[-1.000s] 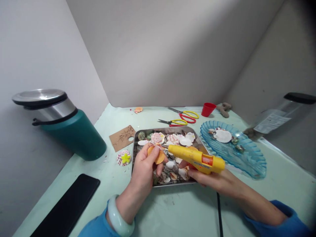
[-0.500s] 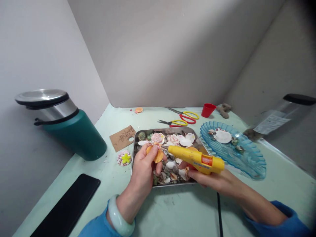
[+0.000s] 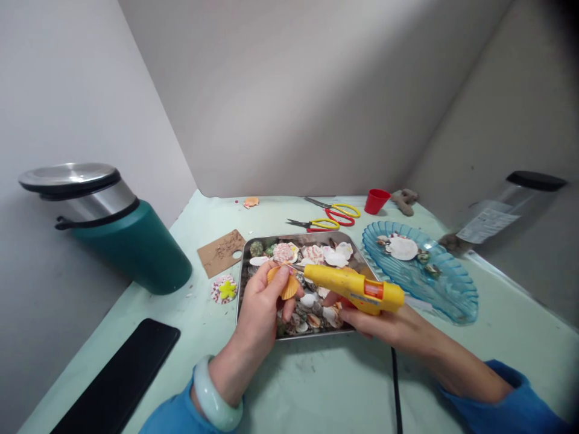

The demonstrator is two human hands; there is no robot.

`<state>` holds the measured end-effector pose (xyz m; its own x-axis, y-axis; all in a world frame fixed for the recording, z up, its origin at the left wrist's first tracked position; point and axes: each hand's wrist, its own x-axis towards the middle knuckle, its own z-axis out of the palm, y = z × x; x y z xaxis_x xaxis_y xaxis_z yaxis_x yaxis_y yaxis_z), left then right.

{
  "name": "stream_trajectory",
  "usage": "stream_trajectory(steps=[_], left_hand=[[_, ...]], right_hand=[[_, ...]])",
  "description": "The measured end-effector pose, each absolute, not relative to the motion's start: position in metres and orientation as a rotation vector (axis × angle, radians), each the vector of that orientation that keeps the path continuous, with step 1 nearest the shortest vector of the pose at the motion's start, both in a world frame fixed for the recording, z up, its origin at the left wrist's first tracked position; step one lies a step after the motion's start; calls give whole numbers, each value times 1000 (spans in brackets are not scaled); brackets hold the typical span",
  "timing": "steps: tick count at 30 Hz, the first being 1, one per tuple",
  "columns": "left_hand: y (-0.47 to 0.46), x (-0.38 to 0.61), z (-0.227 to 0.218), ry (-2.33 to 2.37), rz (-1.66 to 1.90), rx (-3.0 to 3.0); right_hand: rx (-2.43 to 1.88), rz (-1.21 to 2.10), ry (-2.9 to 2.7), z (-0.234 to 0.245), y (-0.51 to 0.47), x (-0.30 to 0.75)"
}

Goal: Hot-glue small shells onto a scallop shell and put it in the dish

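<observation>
Between the thumb and fingers of my left hand [image 3: 262,301] is an orange ribbed seashell [image 3: 288,284]. My right hand [image 3: 384,328] grips a yellow hot glue gun [image 3: 353,286] by its handle, which my fingers partly hide. The gun points left, its nozzle at the upper edge of the orange shell; whether it touches I cannot tell. Both hands are above a metal tray [image 3: 312,336] filled with mixed seashells [image 3: 312,253], some white, some pink-patterned, some dark and small. A black cord [image 3: 397,386] hangs down below my right hand.
Left: a green flask [image 3: 131,247], a black phone [image 3: 122,374], a brown card [image 3: 219,253] and a round piece with a yellow star [image 3: 225,290]. Behind: two pairs of scissors [image 3: 323,225] and a red cup [image 3: 377,201]. Right: a blue shell-shaped dish [image 3: 452,295] and a clear lidded container [image 3: 502,208].
The whole view has shifted slightly, so everything appears a little further left. Both hands keep their holds on the shell and the glue gun, with the nozzle still at the shell.
</observation>
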<state>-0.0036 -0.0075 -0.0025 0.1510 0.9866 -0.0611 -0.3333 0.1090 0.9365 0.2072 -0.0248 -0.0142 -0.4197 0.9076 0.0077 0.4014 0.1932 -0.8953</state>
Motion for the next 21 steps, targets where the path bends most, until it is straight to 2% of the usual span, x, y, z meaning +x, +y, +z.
stream_trajectory(steps=[7, 13, 21], left_hand=[[-8, -4, -3, 907, 1185, 951], [-10, -4, -1, 893, 1129, 977], [-11, -5, -3, 870, 1112, 1054]], right_hand=[[-1191, 1196, -1903, -16, -25, 208], [-1171, 1343, -1753, -10, -24, 207], [-1140, 1323, -1805, -8, -25, 207]])
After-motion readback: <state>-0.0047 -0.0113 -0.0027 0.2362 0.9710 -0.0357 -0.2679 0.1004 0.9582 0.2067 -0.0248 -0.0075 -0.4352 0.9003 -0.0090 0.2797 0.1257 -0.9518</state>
